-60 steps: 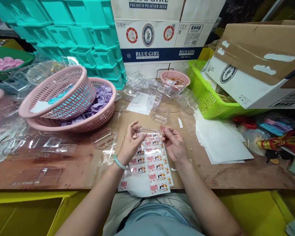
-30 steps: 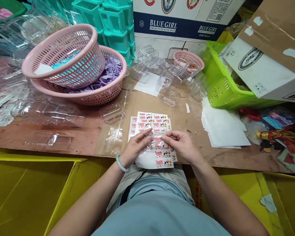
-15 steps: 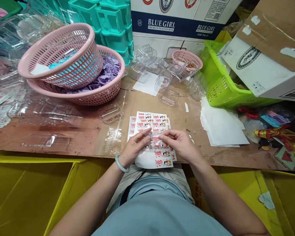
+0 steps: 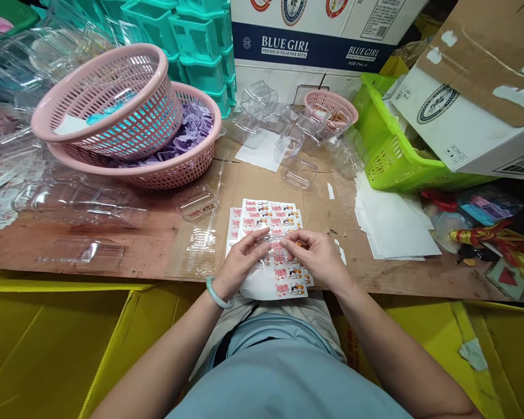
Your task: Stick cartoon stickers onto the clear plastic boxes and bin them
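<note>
Far to the left of your left fingers (image 4: 255, 235), a stack of clear plastic trays (image 4: 76, 201) lies on the worktop (image 4: 148, 250), with one separate clear tray in front of it. Nearer, up and to the left of your fingers, a small pink basket (image 4: 151, 113) sits tilted in a larger pink basket (image 4: 166, 173); blue pieces show in the small one and purple pieces (image 4: 196, 125) in the large one. Just left of your left hand (image 4: 240, 262) is a clear tray with a printed strip (image 4: 196, 202).

Your left thumb and forefinger grip the left end of a thin clear plastic tray (image 4: 271, 240), which is held between your two hands above printed sticker sheets (image 4: 283, 285). Your right hand (image 4: 318, 256) has its thumb and forefinger drawn together at the tray's right end; you cannot tell from this view whether they pinch it or only press on it.

Beyond your fingers lie a white paper (image 4: 257, 152) and loose clear trays. To the right of your right fingers are white sheets (image 4: 397, 227), with a green basket (image 4: 388, 154) behind them, and farthest right a red-and-yellow ribbon (image 4: 480, 233).
</note>
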Motion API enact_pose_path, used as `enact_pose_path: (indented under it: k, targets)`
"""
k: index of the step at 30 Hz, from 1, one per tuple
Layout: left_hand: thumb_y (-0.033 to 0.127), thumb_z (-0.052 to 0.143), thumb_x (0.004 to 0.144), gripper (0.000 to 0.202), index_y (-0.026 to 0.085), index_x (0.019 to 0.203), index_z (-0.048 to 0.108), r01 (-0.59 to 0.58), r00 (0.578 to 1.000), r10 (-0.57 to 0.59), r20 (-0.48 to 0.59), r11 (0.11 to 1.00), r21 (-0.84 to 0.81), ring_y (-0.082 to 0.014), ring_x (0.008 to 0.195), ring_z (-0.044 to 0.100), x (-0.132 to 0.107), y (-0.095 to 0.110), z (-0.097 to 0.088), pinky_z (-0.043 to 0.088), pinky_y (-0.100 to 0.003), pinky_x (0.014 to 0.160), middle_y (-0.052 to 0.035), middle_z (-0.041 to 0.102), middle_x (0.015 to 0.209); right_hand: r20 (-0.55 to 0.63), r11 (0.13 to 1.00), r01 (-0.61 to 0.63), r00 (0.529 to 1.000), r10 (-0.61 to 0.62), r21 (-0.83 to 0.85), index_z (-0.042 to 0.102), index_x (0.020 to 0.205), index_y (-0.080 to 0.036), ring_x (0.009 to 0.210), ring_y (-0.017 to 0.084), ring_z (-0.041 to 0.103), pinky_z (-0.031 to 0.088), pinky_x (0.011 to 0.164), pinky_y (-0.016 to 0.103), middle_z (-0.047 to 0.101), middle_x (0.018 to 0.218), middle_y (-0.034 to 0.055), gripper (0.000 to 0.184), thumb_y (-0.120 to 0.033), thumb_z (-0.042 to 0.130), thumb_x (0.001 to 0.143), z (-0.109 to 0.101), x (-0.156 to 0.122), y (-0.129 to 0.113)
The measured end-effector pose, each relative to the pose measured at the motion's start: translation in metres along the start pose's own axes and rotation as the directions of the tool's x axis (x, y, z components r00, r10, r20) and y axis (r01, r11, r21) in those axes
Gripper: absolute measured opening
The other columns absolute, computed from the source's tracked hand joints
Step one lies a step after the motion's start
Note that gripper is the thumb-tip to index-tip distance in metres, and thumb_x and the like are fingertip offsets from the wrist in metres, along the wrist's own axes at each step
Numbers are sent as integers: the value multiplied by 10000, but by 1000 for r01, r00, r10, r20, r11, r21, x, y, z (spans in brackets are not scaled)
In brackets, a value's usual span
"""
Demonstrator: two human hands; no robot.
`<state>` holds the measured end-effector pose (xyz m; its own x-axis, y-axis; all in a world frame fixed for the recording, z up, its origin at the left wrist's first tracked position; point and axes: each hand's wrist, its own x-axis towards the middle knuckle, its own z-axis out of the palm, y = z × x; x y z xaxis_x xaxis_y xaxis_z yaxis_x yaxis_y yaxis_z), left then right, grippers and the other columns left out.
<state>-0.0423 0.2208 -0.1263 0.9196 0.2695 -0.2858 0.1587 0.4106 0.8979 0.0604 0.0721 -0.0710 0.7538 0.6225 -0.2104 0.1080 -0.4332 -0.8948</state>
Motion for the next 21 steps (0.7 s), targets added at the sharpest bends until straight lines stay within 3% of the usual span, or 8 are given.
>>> enact_pose_path:
  k: [5,9,14,16,18,21]
  targets:
    - [348,761,736,524,168,1202,603,-42,998,45,-52,998,52,-176,946,615,0,0,9,502,-265,796,-61,676,1034,-120,961,112,982,-146,-253,686,754,-191,501,99,504,352,533,221,641,605,-23,173,-327,632,846,7,-6,-2]
    - [338,754,742,524,154,1205,591,-59,996,63,-64,997,55,-177,968,622,-2,-4,12,508,-263,810,-67,678,1035,-179,901,194,943,-281,-388,663,810,-194,564,114,562,369,573,225,686,713,5,134,-283,593,881,14,-13,-1]
    - [344,770,720,549,157,1204,592,-72,993,75,-92,997,42,-184,1002,635,-4,-8,12,507,-285,881,-77,676,1091,-323,864,96,902,-285,-495,592,952,-197,492,123,497,341,541,237,534,556,-50,164,-348,570,892,3,-13,21]
    - [348,767,724,549,159,1208,590,-69,992,72,-100,997,36,-183,1002,643,-3,-10,12,506,-295,900,-82,673,1111,-436,900,27,868,-238,-436,561,992,-197,497,129,483,361,543,238,490,556,-62,223,-391,567,883,-5,-12,32]
    - [344,772,719,551,163,1207,591,-73,992,77,-98,997,36,-185,1006,646,-4,-11,12,505,-304,918,-84,670,1130,-510,963,-4,849,-140,-271,506,1112,-190,546,132,523,416,559,243,567,690,-28,379,-454,586,852,-5,-12,39]
    - [334,784,703,548,172,1194,602,-103,988,107,-114,994,37,-194,1048,635,-5,-12,14,496,-317,956,-90,655,1185,-405,997,-44,914,16,-60,442,1268,-200,644,143,602,502,631,288,641,1004,67,649,-540,664,762,9,-13,40]
